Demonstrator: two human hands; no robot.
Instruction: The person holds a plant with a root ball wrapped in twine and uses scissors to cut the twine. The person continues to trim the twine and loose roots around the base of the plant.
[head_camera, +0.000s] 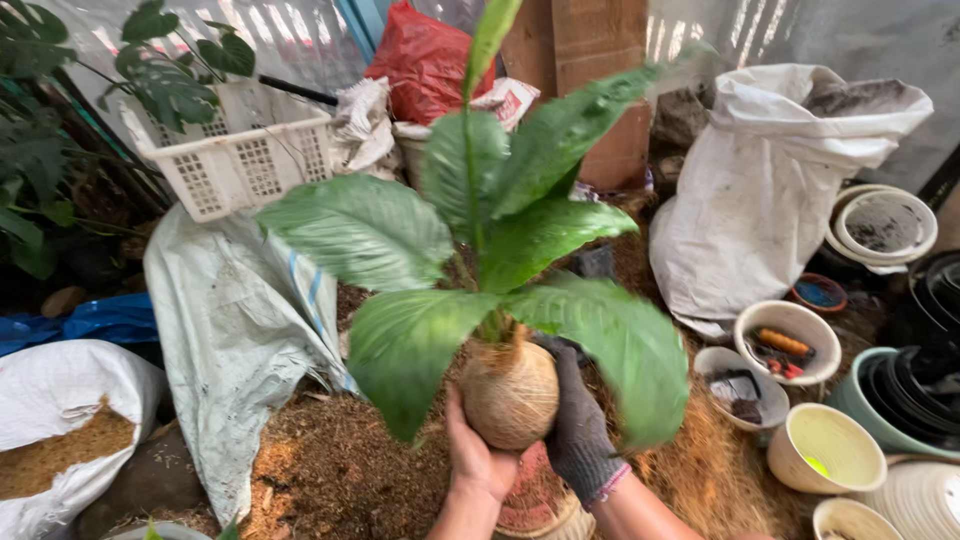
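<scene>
A big white sack (760, 190) slumps at my right, its mouth folded open, and a grey-white tarp (235, 330) drapes down at my left beside a second sack (60, 420) filled with tan fibre. Brown coir (330, 470) covers the ground between them. Behind stand a white crate (250, 160) with leaves over it and a red bag (425, 60).

In the middle I hold up the plant (490, 250), its broad green leaves fanning out wide and one tall leaf rising past the top of the view. Its roots are bound in a round fibre ball (510, 392), raised above the coir in front of me.

My left hand (475, 460), bare, cups the ball from below and the left, its grip pressed against the fibre. My right hand (578, 430), in a dark glove, clasps the ball's right side, fingers curled up toward the stem.

To the right sit small pots (830, 445), cream and white, one bowl (788, 342) holding tools, and a stack of black pots (915, 390).
</scene>
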